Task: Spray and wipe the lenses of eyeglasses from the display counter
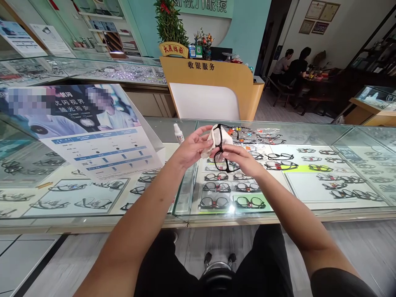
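A pair of black-framed glasses (223, 148) is held upright over the glass display counter (309, 212). My right hand (244, 159) grips the frame's lower part with closed fingers. My left hand (193, 146) pinches a white cleaning cloth (213, 136) pressed against the upper lens. A small white spray bottle (178, 133) stands on the counter just left of my left hand.
Rows of glasses lie under the counter's glass. A printed poster stand (93, 136) leans at the left. A yellow cashier desk (213, 84) stands behind the counter. Two people sit at a table (293, 68) at the far right. My knees and a stool (218, 270) are below.
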`<state>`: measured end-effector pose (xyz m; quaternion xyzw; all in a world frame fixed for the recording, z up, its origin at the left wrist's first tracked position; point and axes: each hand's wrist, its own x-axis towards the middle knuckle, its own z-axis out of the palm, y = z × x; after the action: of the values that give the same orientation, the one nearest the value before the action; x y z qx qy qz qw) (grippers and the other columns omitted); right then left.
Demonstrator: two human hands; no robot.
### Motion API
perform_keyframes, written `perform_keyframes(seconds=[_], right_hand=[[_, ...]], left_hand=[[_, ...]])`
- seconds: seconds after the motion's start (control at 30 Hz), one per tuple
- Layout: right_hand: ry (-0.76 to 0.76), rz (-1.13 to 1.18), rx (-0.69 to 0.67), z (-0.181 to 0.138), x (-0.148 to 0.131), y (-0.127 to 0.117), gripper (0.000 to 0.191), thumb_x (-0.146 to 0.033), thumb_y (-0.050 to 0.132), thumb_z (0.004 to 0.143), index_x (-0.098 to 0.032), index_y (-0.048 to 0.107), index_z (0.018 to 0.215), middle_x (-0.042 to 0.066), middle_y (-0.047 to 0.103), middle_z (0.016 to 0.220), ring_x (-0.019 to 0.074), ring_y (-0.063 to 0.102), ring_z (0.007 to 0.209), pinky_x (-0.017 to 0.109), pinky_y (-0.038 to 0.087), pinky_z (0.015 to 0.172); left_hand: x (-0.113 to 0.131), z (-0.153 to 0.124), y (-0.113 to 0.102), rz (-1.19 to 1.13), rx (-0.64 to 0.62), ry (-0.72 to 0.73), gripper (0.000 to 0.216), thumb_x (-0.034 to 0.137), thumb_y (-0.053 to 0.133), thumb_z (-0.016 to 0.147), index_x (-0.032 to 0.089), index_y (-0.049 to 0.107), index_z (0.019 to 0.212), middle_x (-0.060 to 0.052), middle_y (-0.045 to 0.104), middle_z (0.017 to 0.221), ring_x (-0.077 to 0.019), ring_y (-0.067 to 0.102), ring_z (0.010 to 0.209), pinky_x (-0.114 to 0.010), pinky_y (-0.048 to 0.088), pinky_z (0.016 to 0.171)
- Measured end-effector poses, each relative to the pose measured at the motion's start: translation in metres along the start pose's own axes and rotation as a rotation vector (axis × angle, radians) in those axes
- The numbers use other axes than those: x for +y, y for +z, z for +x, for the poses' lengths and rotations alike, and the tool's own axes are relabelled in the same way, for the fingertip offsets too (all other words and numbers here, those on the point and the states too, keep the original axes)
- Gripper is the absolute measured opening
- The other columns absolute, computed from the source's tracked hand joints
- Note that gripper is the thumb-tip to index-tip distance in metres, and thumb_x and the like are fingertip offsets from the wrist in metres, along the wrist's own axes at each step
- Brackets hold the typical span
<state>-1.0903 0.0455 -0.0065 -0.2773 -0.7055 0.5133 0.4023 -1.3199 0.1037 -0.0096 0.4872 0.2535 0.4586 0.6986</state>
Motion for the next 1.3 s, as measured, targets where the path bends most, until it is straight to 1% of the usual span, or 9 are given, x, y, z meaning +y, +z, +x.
perform_keyframes(seconds=[0.1,0.23,0.33,0.5,0.73,0.93,1.13,1.2,1.3], right_hand=[[-0.004,0.003,-0.005,0.0,-0.002,0.001,0.043,-0.066,0.074,0.102,-0.026,0.087,0.113,0.006,0.082,0.12,0.0279,0.072,0.117,0.044,0.058,0.113],[0.0,0.031,-0.011,-0.001,-0.005,0.0,0.037,-0.058,0.074,0.102,-0.025,0.087,0.112,0.006,0.082,0.113,0.026,0.072,0.105,0.043,0.059,0.107],[0.014,0.066,-0.012,-0.001,-0.005,-0.001,0.033,-0.053,0.073,0.101,-0.025,0.087,0.112,0.006,0.083,0.112,0.0245,0.071,0.097,0.043,0.059,0.103],[0.066,0.137,-0.023,-0.001,-0.001,0.0,0.033,-0.05,0.073,0.098,-0.023,0.088,0.111,0.006,0.084,0.116,0.0243,0.072,0.098,0.04,0.058,0.103],[0.087,0.24,-0.054,0.0,0.003,0.003,0.036,-0.049,0.074,0.095,-0.02,0.089,0.112,0.009,0.086,0.112,0.0251,0.074,0.095,0.042,0.059,0.103],[0.076,0.197,-0.069,0.004,0.012,0.002,0.041,-0.052,0.067,0.096,-0.021,0.09,0.109,0.01,0.085,0.107,0.0279,0.074,0.095,0.046,0.059,0.102],[0.076,0.163,-0.091,0.002,0.009,0.005,0.043,-0.056,0.066,0.101,-0.022,0.091,0.11,0.008,0.085,0.11,0.0278,0.074,0.102,0.044,0.058,0.105],[0.073,0.154,-0.065,0.001,0.005,0.008,0.05,-0.065,0.068,0.104,-0.021,0.091,0.108,0.008,0.085,0.108,0.0273,0.075,0.103,0.042,0.059,0.104],[0.063,0.152,-0.016,-0.001,-0.001,0.012,0.056,-0.073,0.073,0.102,-0.02,0.092,0.105,0.008,0.087,0.104,0.0254,0.076,0.097,0.041,0.061,0.101]], left_hand=[[-0.002,0.001,0.002,0.011,-0.023,0.009,0.075,0.033,0.111,0.069,0.02,0.074,0.132,0.0,0.08,0.088,-0.0113,0.066,0.057,-0.024,0.053,0.056],[-0.003,-0.001,0.007,0.067,-0.057,0.009,0.061,0.05,0.111,0.069,0.018,0.077,0.108,0.003,0.068,0.069,-0.0126,0.064,0.056,-0.025,0.053,0.056],[-0.003,-0.004,0.013,0.095,-0.115,-0.021,0.058,0.058,0.108,0.073,0.019,0.075,0.102,0.003,0.063,0.064,-0.0129,0.06,0.054,-0.027,0.053,0.057],[-0.005,-0.01,0.019,0.079,-0.126,-0.041,0.058,0.059,0.106,0.075,0.022,0.07,0.1,0.005,0.059,0.063,-0.0108,0.055,0.051,-0.025,0.049,0.052],[-0.003,-0.014,0.023,0.092,-0.182,0.015,0.052,0.052,0.104,0.081,0.022,0.065,0.096,0.004,0.062,0.062,-0.0122,0.057,0.049,-0.028,0.055,0.052],[-0.013,-0.013,0.033,0.112,0.005,0.14,0.054,0.056,0.104,0.079,0.024,0.071,0.107,0.01,0.052,0.053,-0.0099,0.047,0.039,-0.024,0.042,0.039],[-0.019,-0.015,0.039,0.124,0.154,0.202,0.058,0.069,0.101,0.078,0.023,0.073,0.1,0.006,0.06,0.054,-0.011,0.047,0.034,-0.027,0.036,0.033],[-0.018,-0.017,0.04,0.128,0.172,0.222,0.059,0.074,0.097,0.08,0.023,0.073,0.097,0.006,0.058,0.052,-0.0106,0.046,0.034,-0.027,0.035,0.033],[-0.014,-0.019,0.043,0.118,0.11,0.226,0.06,0.079,0.09,0.086,0.023,0.068,0.089,0.007,0.051,0.047,-0.0117,0.046,0.034,-0.026,0.039,0.035]])
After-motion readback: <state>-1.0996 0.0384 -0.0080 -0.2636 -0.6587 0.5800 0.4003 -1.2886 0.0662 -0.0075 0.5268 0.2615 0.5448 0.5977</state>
